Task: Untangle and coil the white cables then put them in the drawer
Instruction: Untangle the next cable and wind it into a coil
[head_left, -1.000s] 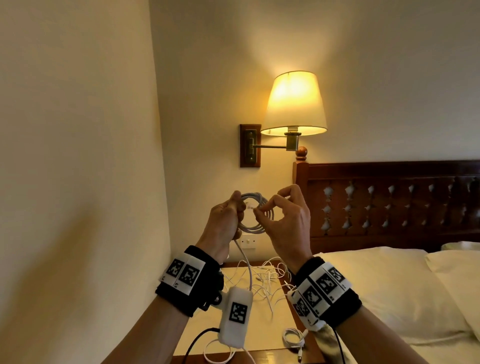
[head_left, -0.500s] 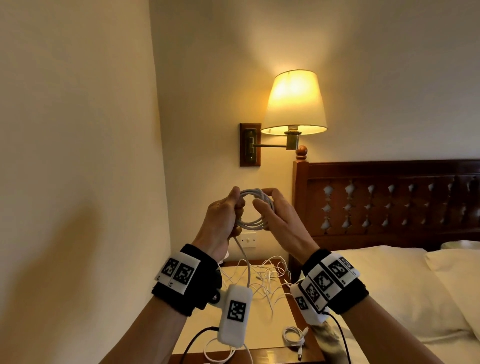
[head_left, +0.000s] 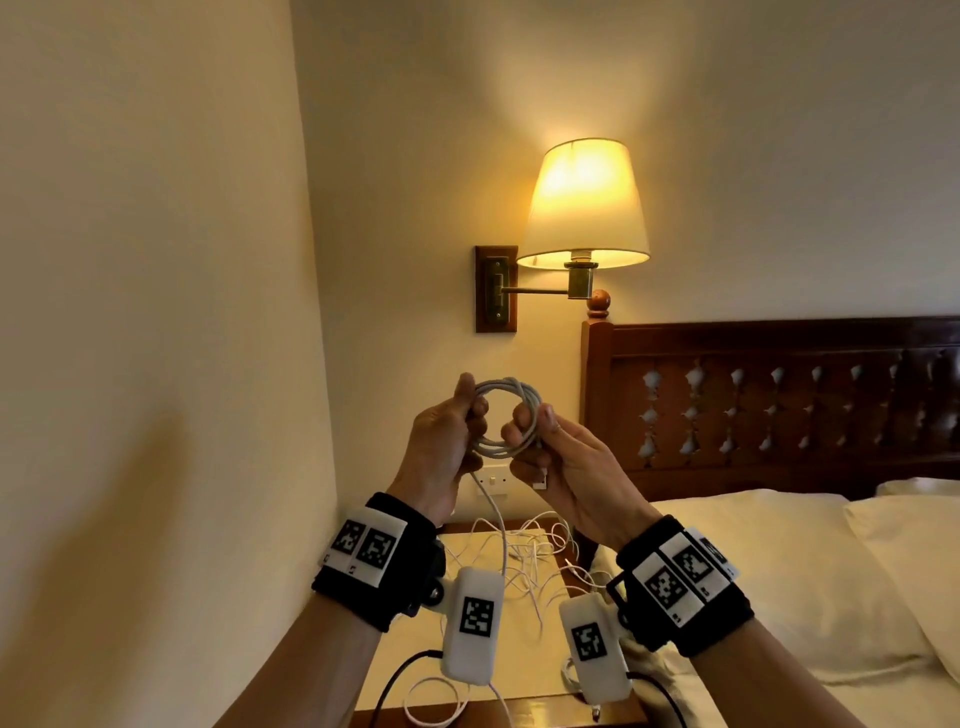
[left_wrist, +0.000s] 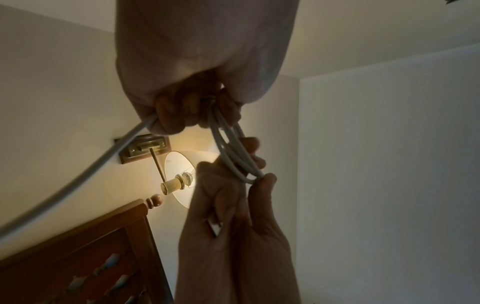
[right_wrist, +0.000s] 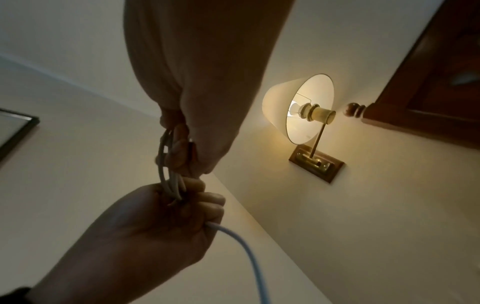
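I hold a small coil of white cable (head_left: 506, 415) up at chest height in front of the wall. My left hand (head_left: 457, 431) grips the coil's left side, fingers curled round the loops (left_wrist: 233, 152). My right hand (head_left: 540, 441) pinches the right side of the coil (right_wrist: 168, 164) between thumb and fingers. A loose tail of the cable (head_left: 493, 514) hangs from my left fist (right_wrist: 182, 209) down to the nightstand. More white cables (head_left: 524, 556) lie tangled on the nightstand top (head_left: 498, 670) below. No drawer is in view.
A lit wall lamp (head_left: 584, 208) on a brass arm hangs above my hands. The dark wooden headboard (head_left: 779, 405) and the bed with white pillows (head_left: 779, 571) are to the right. A bare wall (head_left: 145, 312) stands close on the left. A wall socket (head_left: 493, 480) sits behind the coil.
My right hand turned palm up and took the coil's right side, after laying another loop onto it. Both wrists dropped slightly; the left hand kept its grip.
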